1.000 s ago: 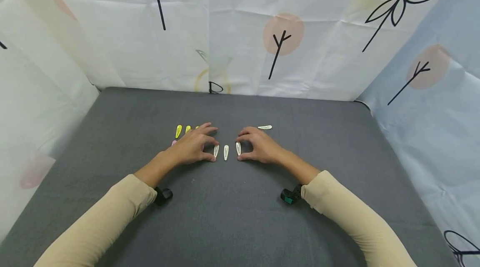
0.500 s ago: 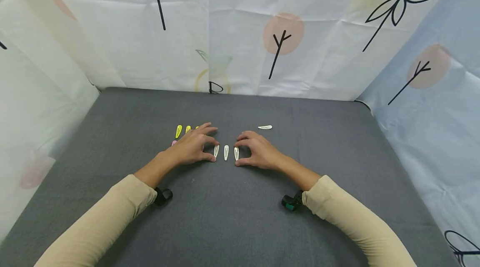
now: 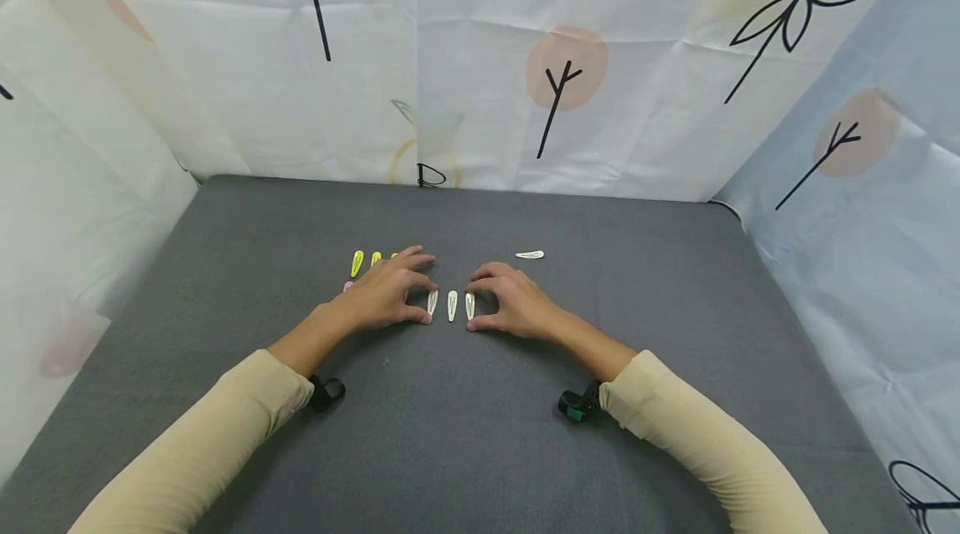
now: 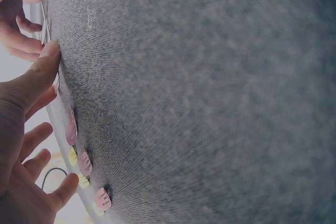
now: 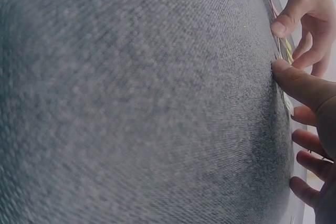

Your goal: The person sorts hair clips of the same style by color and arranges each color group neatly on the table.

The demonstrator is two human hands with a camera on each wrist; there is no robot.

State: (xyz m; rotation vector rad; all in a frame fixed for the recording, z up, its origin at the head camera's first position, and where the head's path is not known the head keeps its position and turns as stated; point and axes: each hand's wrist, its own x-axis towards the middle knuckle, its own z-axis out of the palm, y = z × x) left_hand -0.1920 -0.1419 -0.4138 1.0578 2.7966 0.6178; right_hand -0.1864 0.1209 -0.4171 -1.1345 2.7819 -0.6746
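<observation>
Three white snap hair clips stand side by side on the grey cloth in the head view. My left hand [image 3: 382, 294] holds the left white clip [image 3: 432, 302] between thumb and index finger, its other fingers spread. The middle white clip [image 3: 452, 306] lies untouched between the two hands. With thumb and index finger at its two ends, my right hand [image 3: 513, 301] pinches the right white clip [image 3: 470, 306]. Partly hidden behind the left hand are yellow clips [image 3: 357, 263] and a pink clip [image 3: 348, 286]. The left wrist view shows three pink clips [image 4: 85, 162] beyond the left fingers.
One more white hair clip [image 3: 529, 254] lies sideways beyond the right hand. Grey cloth [image 3: 465, 434] covers the table. Patterned white curtains [image 3: 480, 101] hang behind it and at both sides.
My right hand has slid a little to the left and slightly nearer, bringing its white hair clip closer to the middle one. The left hand stays in place.
</observation>
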